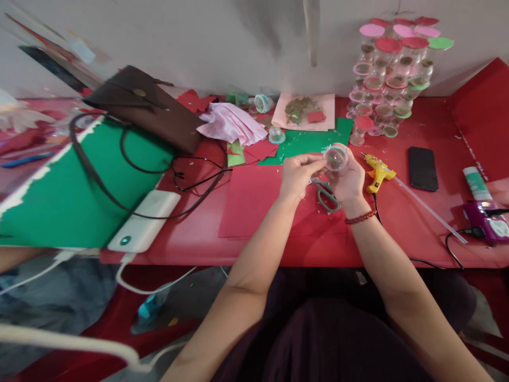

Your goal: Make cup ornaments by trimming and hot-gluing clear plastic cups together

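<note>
Above the red paper sheets (250, 201), a small clear plastic cup (336, 158) is held up with a round face toward me. My right hand (350, 178) wraps around it from the right and below. From the left, my left hand (296, 175) pinches its edge, thumb and fingers together; a bit of pale blue shows at that rim. Grey-handled scissors (326, 196) lie just below the hands, partly covered by them. A yellow glue gun (379, 172) with a long clear glue stick rests to the right of my right hand.
Stacked clear cups with coloured paper discs (385, 79) stand at the back right. Nearby are a black phone (423, 168), a purple power socket (489, 218), a brown case (151, 109), a white power bank (145, 222), a pink cloth (233, 124) and another cup (277, 135).
</note>
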Tool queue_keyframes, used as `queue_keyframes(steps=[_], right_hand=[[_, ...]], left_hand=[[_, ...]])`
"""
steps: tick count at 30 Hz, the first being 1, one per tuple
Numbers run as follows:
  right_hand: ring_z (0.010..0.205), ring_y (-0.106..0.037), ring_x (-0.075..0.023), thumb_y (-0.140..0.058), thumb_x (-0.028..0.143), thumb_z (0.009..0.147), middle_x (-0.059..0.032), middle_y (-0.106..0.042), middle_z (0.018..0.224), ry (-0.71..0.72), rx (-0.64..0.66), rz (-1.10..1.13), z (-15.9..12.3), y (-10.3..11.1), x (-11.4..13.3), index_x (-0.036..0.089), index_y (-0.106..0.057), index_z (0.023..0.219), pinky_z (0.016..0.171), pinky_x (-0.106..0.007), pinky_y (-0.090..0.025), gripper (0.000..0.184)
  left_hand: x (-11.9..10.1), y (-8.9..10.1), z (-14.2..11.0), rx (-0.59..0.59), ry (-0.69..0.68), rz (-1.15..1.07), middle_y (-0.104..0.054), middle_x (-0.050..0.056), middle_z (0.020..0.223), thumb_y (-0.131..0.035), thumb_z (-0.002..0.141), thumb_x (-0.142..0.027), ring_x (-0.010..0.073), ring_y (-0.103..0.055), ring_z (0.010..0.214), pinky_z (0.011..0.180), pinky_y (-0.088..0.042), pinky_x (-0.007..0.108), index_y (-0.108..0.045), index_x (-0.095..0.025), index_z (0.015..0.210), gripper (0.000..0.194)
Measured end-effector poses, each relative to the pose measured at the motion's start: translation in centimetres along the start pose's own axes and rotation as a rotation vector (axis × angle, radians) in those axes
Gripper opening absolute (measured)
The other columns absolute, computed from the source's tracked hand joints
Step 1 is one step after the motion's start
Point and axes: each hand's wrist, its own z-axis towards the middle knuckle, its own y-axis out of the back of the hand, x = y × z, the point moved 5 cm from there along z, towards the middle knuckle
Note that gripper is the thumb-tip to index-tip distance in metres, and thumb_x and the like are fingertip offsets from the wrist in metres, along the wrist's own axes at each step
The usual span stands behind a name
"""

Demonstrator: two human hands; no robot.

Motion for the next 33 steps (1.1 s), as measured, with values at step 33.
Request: queue_keyframes(steps=[33], right_hand=[[0.054, -0.048, -0.0102, -0.066, 0.057, 0.091, 0.0031, -0.059, 0.064, 0.165, -0.090, -0.352, -1.1, -0.2, 0.9, 0.026, -0.061, 0.065, 0.052, -0.026, -0.043, 0.040]], left_hand=[[-1.7, -0.4, -1.0, 0.055, -0.417, 0.661, -0.063, 0.001, 0.060, -0.070, 0.075, -0.009, 0.0151, -0.054, 0.062, 0.069, -0.040, 0.028, -0.066, -0.021, 0.061, 0.019]])
